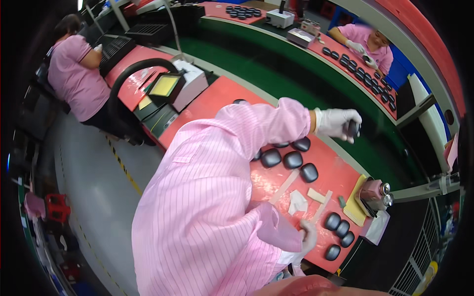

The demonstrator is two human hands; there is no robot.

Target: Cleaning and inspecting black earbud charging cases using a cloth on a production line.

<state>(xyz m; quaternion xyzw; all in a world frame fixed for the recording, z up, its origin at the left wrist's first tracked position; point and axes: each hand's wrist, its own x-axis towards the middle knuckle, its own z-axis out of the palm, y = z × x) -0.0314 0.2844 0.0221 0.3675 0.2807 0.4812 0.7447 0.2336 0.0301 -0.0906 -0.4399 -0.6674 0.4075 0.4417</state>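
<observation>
Dark rounded case gripped in the raised left hand.

By the gloved left hand (338,124), reached out past the surface (266,185), a dark rounded case (353,129) is pinched in curled fingers — seen against the green belt (281,79). The gloved right hand (309,236) is held low, loosely curled, beside the surface's near edge; whether anything is gripped in it cannot be told. More dark cases (293,160) are grouped below the left sleeve, and four others (332,221) are laid out to the right. Between these groups — near the right hand — a crumpled white wipe (297,203) and a cream block (316,196) are set beside pale strips (285,186).
</observation>
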